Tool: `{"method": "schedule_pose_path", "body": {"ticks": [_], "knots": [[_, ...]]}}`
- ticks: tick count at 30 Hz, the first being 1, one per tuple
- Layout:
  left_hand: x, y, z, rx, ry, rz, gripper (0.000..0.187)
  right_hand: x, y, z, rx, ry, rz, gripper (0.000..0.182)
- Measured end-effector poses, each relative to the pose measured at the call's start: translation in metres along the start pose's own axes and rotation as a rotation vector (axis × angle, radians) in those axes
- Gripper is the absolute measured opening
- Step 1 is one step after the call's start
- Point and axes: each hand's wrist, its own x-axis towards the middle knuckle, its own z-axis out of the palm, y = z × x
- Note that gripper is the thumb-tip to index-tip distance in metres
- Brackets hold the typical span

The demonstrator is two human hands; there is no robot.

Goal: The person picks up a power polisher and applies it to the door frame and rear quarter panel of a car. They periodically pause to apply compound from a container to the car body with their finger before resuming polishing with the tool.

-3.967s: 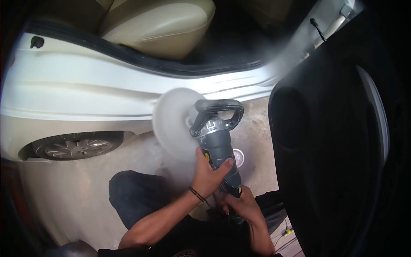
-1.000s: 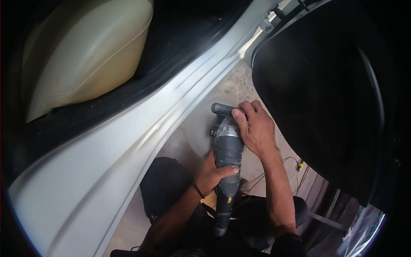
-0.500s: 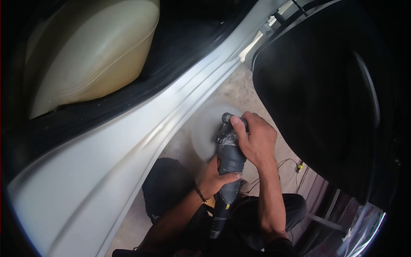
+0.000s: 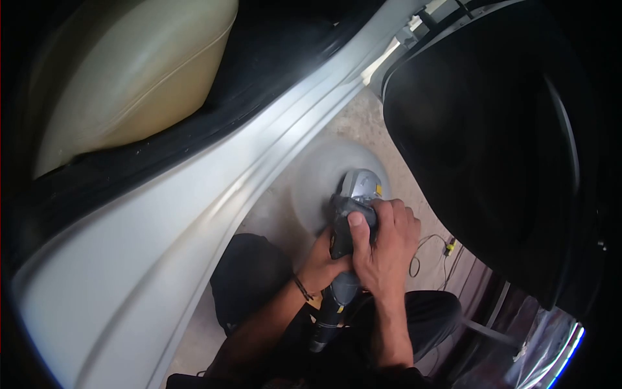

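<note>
A long black-and-silver handheld power tool (image 4: pixel 361 185) sits at the centre of the frame, silver head uppermost and dark body slanting down toward the bottom. The left hand (image 4: pixel 325 264), with a dark band at its wrist, is wrapped around the tool's body just below the head. The right hand (image 4: pixel 387 243) is closed over the black looped handle (image 4: pixel 351 214), its thumb lying across the top. Behind the head, a round whitish disc (image 4: pixel 317 170) shows blurred, its left edge close to the glossy white car sill (image 4: pixel 214 178) that runs from lower left to upper right; whether they touch cannot be told. A beige padded car seat (image 4: pixel 146 78) fills the upper left of the frame, and a black car door panel (image 4: pixel 479 142) the right side. At lower right, a thin cable with a yellow connector (image 4: pixel 450 246) lies near the door's lower edge.
</note>
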Motion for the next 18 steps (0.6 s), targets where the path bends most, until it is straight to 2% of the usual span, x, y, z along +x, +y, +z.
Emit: {"method": "schedule_pose_path", "body": {"ticks": [2, 5, 9, 12, 14, 16, 17, 18], "knots": [[-0.007, -0.006, -0.003, 0.051, 0.021, 0.008, 0.088, -0.017, 0.0, 0.002, 0.012, -0.018, 0.038, 0.038], [-0.005, -0.011, -0.007, 0.056, 0.025, 0.009, 0.087, -0.044, 0.001, 0.015, 0.008, 0.062, 0.002, 0.046], [-0.002, -0.025, -0.013, 0.117, -0.03, 0.064, 0.08, -0.059, 0.004, 0.019, 0.074, 0.095, 0.055, 0.053], [-0.012, -0.027, -0.018, 0.176, 0.01, 0.128, 0.076, -0.088, 0.009, 0.023, 0.195, 0.097, -0.037, 0.055], [-0.014, -0.009, -0.015, 0.152, 0.02, 0.103, 0.071, -0.145, -0.001, 0.027, 0.522, 0.269, 0.364, 0.064], [-0.031, 0.003, -0.007, 0.069, 0.068, 0.046, 0.067, -0.206, -0.001, 0.024, 1.241, -0.097, 0.757, 0.067], [-0.038, 0.003, -0.008, -0.011, 0.085, 0.001, 0.065, -0.213, -0.001, 0.02, 1.253, -0.102, 0.763, 0.067], [-0.047, 0.004, -0.008, -0.092, 0.106, -0.042, 0.063, -0.217, -0.002, 0.01, 1.399, -0.334, 0.934, 0.063]]}}
